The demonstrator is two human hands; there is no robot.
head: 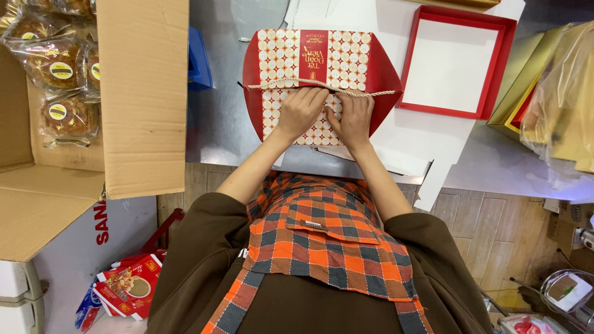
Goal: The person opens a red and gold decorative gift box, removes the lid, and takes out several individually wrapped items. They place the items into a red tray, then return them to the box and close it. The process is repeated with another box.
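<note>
While both hands press flat, neither grip closed, left hand (301,110) and right hand (354,117) cover the red-and-cream patterned gift bag (315,59).

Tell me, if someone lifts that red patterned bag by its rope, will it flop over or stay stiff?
The red patterned bag probably stays fairly stiff: its sides look like flat, creased card. The rope handle looks soft and would likely go floppy. The left hand and right hand press it flat, so it may be light.

Cardboard box (142,93) of wrapped cakes (59,71), empty red tray (456,62), blue container (199,62)
</note>
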